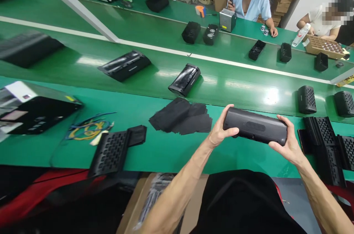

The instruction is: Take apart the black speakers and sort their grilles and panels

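Between my hands I hold a long black speaker housing level above the green bench. At its left end my left hand grips it, thumb on the near face. Around the right end my right hand is closed, its thumb at the lower edge. The face toward me is smooth, with an oval recessed panel. To the left of it, black cloth pieces lie on the bench. Perforated black grilles are stacked by my right hand.
A glossy-topped black housing and a second one sit on the conveyor belt. Bench left: a perforated grille, coiled cables, a boxy machine. Across the belt, people sit near a screwdriver machine and a parts tray.
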Available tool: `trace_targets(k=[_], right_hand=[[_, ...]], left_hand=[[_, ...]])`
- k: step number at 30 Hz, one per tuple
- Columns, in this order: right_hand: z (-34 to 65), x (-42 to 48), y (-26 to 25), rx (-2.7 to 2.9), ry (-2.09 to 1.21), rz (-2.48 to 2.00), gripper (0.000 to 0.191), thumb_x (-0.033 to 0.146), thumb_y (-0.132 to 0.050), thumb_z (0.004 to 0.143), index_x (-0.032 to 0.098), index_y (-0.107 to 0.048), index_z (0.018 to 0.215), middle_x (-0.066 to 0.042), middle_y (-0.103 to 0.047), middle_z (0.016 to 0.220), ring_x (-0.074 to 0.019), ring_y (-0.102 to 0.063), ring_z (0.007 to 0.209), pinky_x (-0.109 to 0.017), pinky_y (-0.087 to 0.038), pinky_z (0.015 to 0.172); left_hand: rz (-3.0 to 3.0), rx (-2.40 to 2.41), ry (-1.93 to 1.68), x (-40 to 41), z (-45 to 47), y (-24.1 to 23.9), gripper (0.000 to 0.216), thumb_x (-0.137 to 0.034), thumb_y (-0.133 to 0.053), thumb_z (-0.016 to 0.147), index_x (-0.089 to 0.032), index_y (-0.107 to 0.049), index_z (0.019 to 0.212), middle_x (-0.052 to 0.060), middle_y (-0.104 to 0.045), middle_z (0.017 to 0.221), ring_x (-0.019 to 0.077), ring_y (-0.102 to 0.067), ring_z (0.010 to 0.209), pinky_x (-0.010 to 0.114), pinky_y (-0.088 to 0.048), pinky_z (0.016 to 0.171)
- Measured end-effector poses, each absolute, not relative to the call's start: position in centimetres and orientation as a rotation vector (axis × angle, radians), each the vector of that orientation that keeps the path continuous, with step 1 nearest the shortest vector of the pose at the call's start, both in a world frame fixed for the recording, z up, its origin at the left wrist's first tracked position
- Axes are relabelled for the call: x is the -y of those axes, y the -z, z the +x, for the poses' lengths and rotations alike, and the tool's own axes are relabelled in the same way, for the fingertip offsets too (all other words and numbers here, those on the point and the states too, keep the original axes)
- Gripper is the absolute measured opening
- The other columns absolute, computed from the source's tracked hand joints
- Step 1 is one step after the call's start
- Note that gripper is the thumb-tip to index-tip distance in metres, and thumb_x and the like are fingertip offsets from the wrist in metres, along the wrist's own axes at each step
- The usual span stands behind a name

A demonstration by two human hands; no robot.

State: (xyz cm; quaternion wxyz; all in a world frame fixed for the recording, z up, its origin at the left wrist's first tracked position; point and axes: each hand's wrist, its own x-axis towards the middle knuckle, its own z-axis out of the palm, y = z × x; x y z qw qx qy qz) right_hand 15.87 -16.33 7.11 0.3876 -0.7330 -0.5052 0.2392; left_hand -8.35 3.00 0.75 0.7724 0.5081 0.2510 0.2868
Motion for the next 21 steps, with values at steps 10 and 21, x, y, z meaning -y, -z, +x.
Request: trace_targets(k=[10,21], right_hand=[[17.1,17.1,-6.7,1.100,-0.726,-1.857,0.094,0.073,-0.082,0.080,0.029,-0.044,0.154,-0.016,-0.053,0.152,-0.0369,-0.060,0.130,-0.051,-0.055,0.105],[12.6,15.8,-4.2,1.176,-0.805,-1.800,0.102,0.066,-0.087,0.073,0.023,-0.048,0.156,-0.018,-0.066,0.140,-0.0427,-0.063,0.129,-0.063,-0.052,0.110]], left_hand=[[0.902,-0.616,-0.724,-0.9,-6.8,1.0,0.098,-0.044,-0.090,0.061,-0.021,-0.055,0.150,0.009,-0.071,0.130,0.0343,-0.065,0.121,0.046,-0.049,0.110],[0.629,-0.494,-0.242,4.2,-5.8,4.6,0.095,-0.078,-0.072,0.078,-0.027,-0.052,0.156,0.020,-0.056,0.159,0.0460,-0.055,0.140,0.060,-0.054,0.100]])
